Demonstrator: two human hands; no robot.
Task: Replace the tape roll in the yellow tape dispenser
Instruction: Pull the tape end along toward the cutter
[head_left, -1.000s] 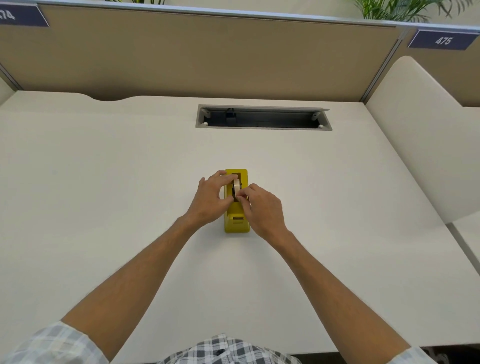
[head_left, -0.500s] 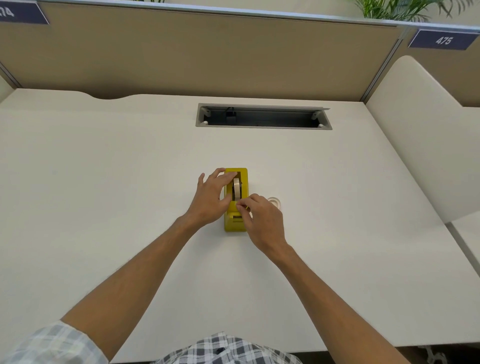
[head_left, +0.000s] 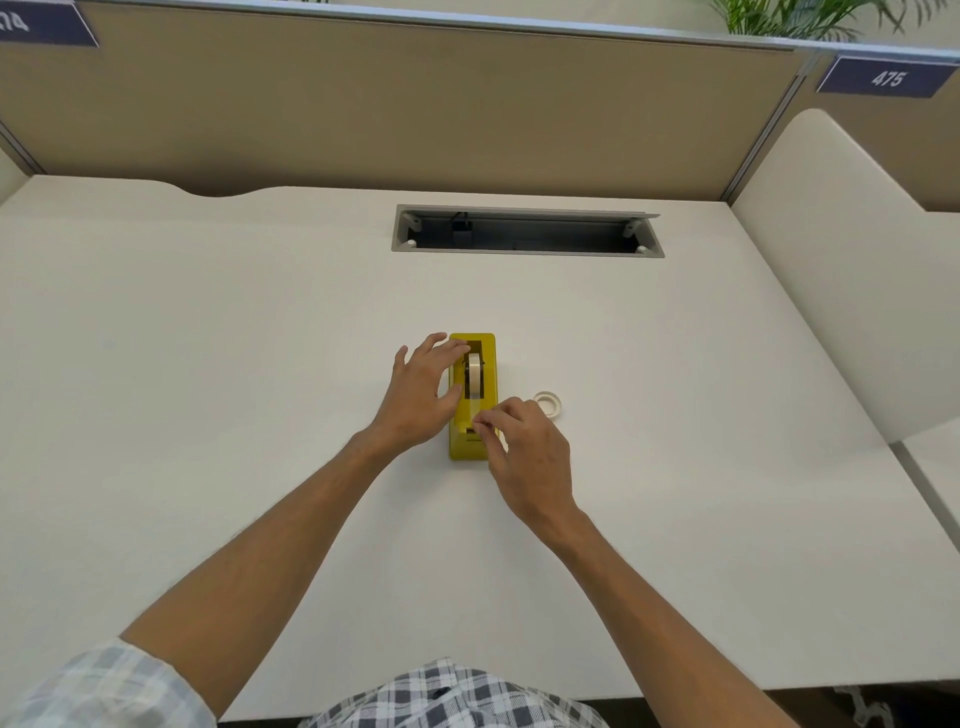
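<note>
Tape roll (head_left: 474, 382) sits in dispenser (head_left: 471, 448) on desk (head_left: 208, 364); spare ring (head_left: 548, 404) lies right.

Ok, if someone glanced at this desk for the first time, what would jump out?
The yellow tape dispenser mid-desk, a tape roll seated in it. The left hand rests against its left side while the right hand pinches at its near end. A spare white ring lies just to its right.

Your yellow tape dispenser (head_left: 471, 447) stood lengthwise on the white desk, its cutter end toward you. A pale tape roll (head_left: 474, 379) sat upright on edge in its open well, with a strip running down toward the cutter. A second, thin whitish tape ring (head_left: 547, 403) lay flat just right of the dispenser.
</note>
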